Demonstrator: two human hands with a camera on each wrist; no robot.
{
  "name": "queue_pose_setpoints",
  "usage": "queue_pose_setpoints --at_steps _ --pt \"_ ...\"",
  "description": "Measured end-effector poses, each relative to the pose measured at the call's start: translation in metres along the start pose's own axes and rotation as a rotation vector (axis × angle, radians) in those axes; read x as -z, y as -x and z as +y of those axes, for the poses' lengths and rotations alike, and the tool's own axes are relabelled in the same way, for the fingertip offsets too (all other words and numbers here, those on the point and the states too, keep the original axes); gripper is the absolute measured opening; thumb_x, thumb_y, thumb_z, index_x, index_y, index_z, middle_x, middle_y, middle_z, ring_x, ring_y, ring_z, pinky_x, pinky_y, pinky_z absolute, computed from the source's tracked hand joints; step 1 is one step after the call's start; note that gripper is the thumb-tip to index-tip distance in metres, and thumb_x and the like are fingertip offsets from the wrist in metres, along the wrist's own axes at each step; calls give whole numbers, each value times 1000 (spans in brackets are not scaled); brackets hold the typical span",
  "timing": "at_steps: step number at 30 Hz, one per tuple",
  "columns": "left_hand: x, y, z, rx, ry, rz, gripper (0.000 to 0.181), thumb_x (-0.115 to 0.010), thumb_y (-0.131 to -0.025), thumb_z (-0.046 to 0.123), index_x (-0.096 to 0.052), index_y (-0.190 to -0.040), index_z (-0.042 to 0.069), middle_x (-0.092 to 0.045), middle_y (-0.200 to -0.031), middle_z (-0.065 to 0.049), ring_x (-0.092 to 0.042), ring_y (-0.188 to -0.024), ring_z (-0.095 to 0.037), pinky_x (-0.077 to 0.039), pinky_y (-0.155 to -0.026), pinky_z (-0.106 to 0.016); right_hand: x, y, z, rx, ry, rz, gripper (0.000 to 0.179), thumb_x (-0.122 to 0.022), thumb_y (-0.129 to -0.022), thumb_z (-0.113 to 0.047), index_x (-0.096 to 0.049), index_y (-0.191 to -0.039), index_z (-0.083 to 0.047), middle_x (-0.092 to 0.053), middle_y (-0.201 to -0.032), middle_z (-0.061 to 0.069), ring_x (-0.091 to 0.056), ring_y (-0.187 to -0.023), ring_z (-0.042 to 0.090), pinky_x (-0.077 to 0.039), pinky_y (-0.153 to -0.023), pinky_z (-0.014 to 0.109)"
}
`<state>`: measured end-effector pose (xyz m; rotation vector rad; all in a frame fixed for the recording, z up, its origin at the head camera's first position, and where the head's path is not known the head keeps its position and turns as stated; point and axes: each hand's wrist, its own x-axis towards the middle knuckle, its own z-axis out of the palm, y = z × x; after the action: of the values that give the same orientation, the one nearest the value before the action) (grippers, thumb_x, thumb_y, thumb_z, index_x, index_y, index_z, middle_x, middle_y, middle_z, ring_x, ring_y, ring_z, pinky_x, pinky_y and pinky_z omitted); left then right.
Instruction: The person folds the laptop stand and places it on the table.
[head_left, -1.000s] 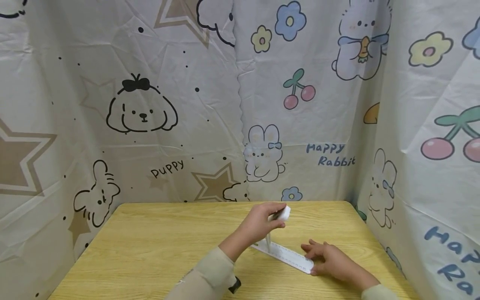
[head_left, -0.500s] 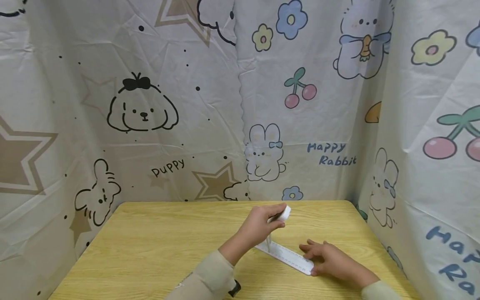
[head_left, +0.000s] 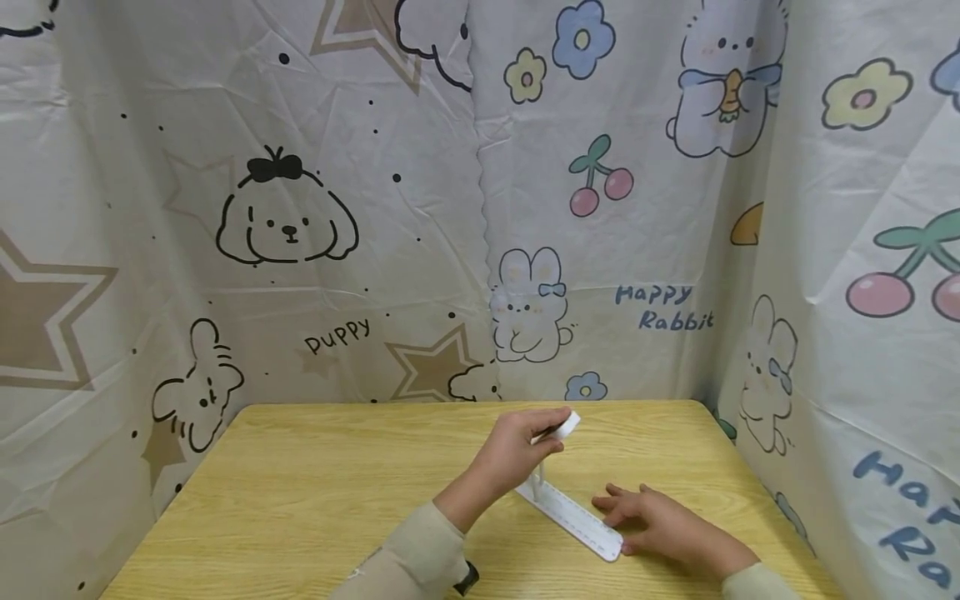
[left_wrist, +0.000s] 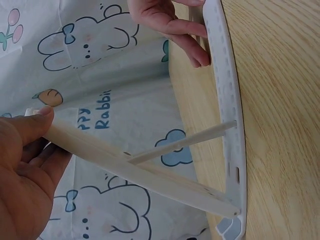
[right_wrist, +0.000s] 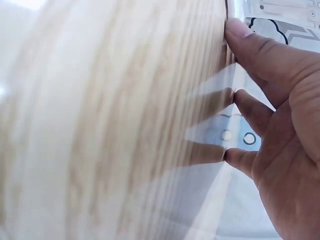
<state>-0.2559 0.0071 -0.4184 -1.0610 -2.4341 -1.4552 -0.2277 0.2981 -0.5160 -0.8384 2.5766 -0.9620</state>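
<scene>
A long white perforated strip [head_left: 576, 518] lies flat on the wooden table [head_left: 300, 492]. My left hand [head_left: 517, 448] is raised over its far end and pinches a white bar [head_left: 567, 426]. The bar [left_wrist: 125, 165] slopes down to the strip's [left_wrist: 227, 100] end, and a thin rod [left_wrist: 185, 142] runs between bar and strip. My right hand [head_left: 656, 523] rests on the strip's near end. Its fingers [left_wrist: 172, 25] press the strip's edge, and the fingertips [right_wrist: 235, 95] touch the strip [right_wrist: 220, 132] in the right wrist view.
Printed cartoon curtains [head_left: 300, 233] wall in the table at the back and on both sides, close to the right edge [head_left: 757, 492]. A beige sleeve [head_left: 420, 558] covers my left forearm, with a dark wrist strap [head_left: 468, 577] under it.
The strip's near end and my right hand have shifted slightly left and toward me. My left hand holds the bar in nearly the same place.
</scene>
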Motion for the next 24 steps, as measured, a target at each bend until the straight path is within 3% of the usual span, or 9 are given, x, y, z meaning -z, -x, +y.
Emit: queue_pose_setpoints --at_steps 9,15,24 --pt "4 3 2 -1 -26 21 45 -73 -91 1 -67 -135 10 -66 -138 -3 -65 -122 -15 -53 -94 -15 -7 -3 -1 22 -36 -18 24 -79 -84 -36 -77 -108 -33 -62 -145 -2 -32 -148 47 3 -109 84" --pt "7 5 2 -13 -16 27 44 -75 -89 0 -70 -131 9 -68 -135 -4 -66 -121 -15 -55 -95 -19 -5 -4 -3 30 -30 -28 38 -78 -84 -37 -76 -122 -28 -61 -145 -4 -32 -149 44 4 -112 81" --pt "9 7 1 -47 -21 39 41 -77 -88 2 -72 -128 9 -71 -130 -5 -67 -118 -15 -56 -96 -25 -4 -8 -1 103 21 -64 41 -77 -84 -40 -76 -123 -29 -66 -137 -9 -43 -145 37 -6 -111 81"
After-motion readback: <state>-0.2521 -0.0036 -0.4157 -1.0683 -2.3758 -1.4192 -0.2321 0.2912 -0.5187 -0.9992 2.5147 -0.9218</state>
